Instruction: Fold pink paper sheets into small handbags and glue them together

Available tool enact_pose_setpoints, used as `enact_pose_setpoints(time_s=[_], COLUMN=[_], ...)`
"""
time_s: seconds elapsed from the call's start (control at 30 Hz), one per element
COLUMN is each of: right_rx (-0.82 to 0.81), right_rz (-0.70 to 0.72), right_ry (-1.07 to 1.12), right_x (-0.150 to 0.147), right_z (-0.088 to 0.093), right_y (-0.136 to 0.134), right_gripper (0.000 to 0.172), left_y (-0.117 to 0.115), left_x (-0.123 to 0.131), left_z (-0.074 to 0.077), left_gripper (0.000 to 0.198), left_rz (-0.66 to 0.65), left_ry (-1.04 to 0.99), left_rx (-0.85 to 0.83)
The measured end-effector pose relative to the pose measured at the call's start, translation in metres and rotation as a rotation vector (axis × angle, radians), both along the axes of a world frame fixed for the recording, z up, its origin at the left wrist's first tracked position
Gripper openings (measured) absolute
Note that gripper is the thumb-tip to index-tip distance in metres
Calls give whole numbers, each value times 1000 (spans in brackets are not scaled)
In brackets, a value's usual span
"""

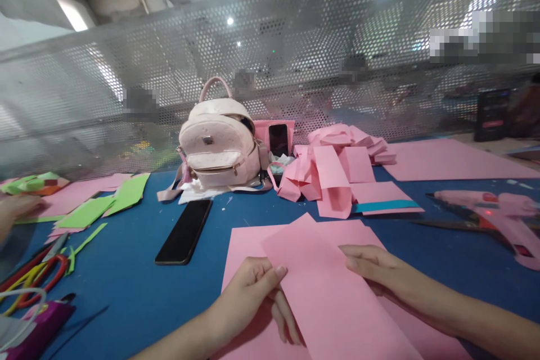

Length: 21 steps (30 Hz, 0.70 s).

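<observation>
A pink paper sheet (329, 292) is held at a slant above other pink sheets (244, 242) on the blue table. My left hand (257, 298) grips its left edge, thumb on top and the other fingers beneath. On the opposite edge, my right hand (375, 270) pinches the same sheet between thumb and fingers. Behind the sheets lie folded pink paper pieces (333, 169), one with a blue strip (386, 206). A black phone (184, 233) rests flat to the left of the sheets.
A pink glue gun (493, 208) and dark scissors (455, 226) lie at the right. A pale backpack (221, 143) stands behind. Green paper (126, 194), red-handled scissors (59, 270) and another person's hand (19, 208) are at the left. A perforated metal screen (295, 45) rises behind the table.
</observation>
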State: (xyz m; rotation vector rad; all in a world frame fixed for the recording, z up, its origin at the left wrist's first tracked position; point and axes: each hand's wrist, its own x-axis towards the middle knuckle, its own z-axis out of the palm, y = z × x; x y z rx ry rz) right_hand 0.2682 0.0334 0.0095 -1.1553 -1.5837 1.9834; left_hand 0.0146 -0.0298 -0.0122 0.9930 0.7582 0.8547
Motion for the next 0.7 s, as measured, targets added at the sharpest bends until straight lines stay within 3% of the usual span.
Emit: enact_pose_setpoints(time_s=[0.2,0.4,0.7], right_rx=[-13,-21,167], right_rz=[130,139,4], right_ry=[228,252,96], right_x=[-7,-25,-45], right_z=[8,13,8], right_y=[-1,2,17], right_gripper=[58,76,35], left_y=[-2,-5,-7], left_x=[4,11,13], left_z=[2,6,5], left_gripper=[55,53,52], left_rz=[13,35,199], left_ry=[21,95,88], left_rx=[25,58,90])
